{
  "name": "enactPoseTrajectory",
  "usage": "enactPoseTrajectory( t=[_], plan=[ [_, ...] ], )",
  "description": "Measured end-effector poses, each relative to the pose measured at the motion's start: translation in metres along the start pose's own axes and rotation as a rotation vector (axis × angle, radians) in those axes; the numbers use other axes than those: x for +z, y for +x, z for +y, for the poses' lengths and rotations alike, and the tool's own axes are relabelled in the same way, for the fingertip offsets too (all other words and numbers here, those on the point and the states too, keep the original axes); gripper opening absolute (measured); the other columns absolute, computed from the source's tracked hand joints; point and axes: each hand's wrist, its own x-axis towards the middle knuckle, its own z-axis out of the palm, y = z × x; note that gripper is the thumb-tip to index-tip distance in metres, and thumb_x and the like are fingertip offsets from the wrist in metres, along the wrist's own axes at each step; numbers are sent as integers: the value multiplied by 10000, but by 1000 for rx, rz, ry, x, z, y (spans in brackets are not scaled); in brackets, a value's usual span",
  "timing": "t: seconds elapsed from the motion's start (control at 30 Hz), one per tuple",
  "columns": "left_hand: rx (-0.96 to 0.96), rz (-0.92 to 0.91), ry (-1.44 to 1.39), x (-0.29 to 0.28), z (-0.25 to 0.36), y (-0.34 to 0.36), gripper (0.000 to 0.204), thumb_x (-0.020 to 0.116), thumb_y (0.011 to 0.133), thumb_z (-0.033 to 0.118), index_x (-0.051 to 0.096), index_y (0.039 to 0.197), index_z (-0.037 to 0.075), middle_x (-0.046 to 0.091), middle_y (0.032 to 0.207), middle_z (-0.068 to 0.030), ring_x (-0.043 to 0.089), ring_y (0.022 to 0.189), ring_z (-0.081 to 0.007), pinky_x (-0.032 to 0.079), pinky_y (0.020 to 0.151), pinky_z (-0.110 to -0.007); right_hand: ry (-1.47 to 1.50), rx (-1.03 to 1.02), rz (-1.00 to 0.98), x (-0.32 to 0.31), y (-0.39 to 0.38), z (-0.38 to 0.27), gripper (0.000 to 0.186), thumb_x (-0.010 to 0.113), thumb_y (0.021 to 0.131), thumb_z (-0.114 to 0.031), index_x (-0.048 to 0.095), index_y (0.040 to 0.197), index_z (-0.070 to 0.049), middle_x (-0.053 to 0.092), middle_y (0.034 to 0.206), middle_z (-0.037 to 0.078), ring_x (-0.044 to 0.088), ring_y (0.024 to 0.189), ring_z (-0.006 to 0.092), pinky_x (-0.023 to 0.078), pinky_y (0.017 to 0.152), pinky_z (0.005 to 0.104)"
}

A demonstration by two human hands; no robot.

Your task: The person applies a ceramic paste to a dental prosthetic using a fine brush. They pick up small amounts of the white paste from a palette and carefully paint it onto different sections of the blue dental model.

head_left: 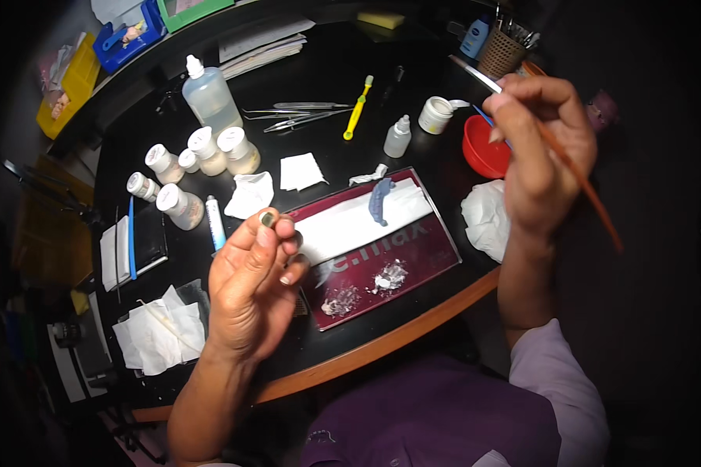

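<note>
My left hand [249, 288] is raised over the near left of the slab, its thumb and fingertips pinching a small, dark, shiny piece that looks like a dental crown [267, 219]. My right hand [544, 148] is up at the right, closed around a thin brush [584, 183] with an orange-brown handle and pale ferrule; its tip points up and left, apart from everything. Between the hands lies a maroon slab [436, 257] bearing a white paper strip [339, 231], a blue-grey strip [379, 202] and two heaps of white powder [389, 278].
A red bowl [479, 146] and crumpled tissue [487, 218] sit below my right hand. An open white jar [436, 117], dropper bottle [398, 138], yellow-handled brush [357, 110] and metal tweezers [308, 117] lie farther back. Several powder jars [181, 208] and a large bottle [213, 97] stand left.
</note>
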Motion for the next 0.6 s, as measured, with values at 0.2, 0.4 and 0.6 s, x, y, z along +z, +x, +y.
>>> enactPoseTrajectory(
  t=[0.2,0.4,0.6],
  plan=[
    [49,-6,118,7,-3,2,215,640,1055,168,620,1239,59,646,1128,-22,566,980,-81,453,811,-249,-665,353,-159,-122,29,47,104,724,886,-49,771,953,16,764,856,67,712,797,121,551,745,279],
    [40,19,214,5,-6,3,225,657,1043,167,624,1228,44,657,1118,-24,571,974,-86,448,835,-261,-892,320,-314,-129,1,66,82,755,837,-74,778,872,-4,768,808,84,723,746,155,552,714,296],
    [57,45,241,6,-6,3,219,670,1036,175,639,1209,44,667,1096,-17,569,959,-76,437,841,-252,-545,294,-190,-154,-16,23,121,760,891,-8,766,1008,26,748,900,55,667,814,80,529,760,240]
  ],
)
